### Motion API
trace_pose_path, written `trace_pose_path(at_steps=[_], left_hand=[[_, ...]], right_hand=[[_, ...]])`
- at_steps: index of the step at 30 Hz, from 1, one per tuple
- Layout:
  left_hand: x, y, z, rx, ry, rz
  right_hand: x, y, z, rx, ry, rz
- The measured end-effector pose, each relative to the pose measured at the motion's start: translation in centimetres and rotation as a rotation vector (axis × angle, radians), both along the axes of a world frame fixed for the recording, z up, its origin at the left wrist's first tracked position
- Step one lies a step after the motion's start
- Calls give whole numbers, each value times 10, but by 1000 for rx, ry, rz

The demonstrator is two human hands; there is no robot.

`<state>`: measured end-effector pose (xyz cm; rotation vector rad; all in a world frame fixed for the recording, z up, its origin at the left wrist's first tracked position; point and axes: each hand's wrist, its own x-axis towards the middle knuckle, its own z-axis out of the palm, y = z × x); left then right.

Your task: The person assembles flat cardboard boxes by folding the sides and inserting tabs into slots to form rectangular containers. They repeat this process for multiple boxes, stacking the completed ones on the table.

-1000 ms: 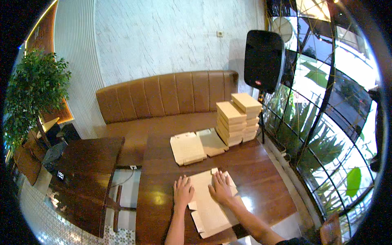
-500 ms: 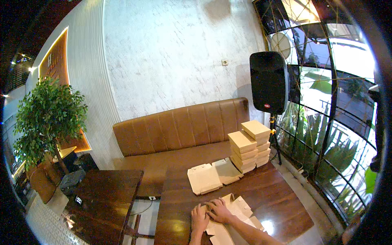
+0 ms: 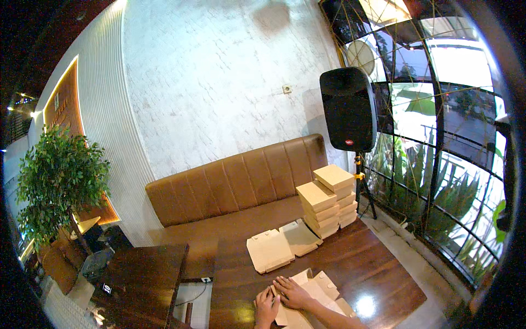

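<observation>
Partly folded on the table in front of me lies a brown cardboard box (image 3: 322,286), its flaps raised and my forearm covering some of it. My left hand (image 3: 266,306) grips its left edge with bent fingers. Close beside it, my right hand (image 3: 292,295) has its fingers hooked over the far left flap, thumb toward the left hand. The fingertips are partly hidden. Farther off, a flat unfolded cardboard box (image 3: 271,250) lies open on the tabletop. Behind it to the right, several closed cardboard boxes (image 3: 316,197) stand in two stacks.
The dark wooden table (image 3: 378,274) carries all the boxes. A brown padded bench (image 3: 241,181) runs along the wall behind it. At the right stands a black loudspeaker (image 3: 348,109) on a tripod, near the windows. Another table (image 3: 145,279) and a leafy plant (image 3: 63,186) are at left.
The view has shifted and tilted slightly, so the surroundings sit farther left. My right hand's fingers have moved a little over the flap; both hands stay at the box's left side.
</observation>
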<state>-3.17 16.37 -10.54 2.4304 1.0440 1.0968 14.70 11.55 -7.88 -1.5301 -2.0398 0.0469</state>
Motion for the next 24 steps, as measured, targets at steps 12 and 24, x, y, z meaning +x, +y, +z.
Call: trace_pose_path(at_steps=[12,24], left_hand=[[-5,3,-6,10,-34,67],[2,-12,17,79,269,107]], right_hand=[[-2,-2,-10,-15,26,-28],[-6,-10,8,104,357,-43]])
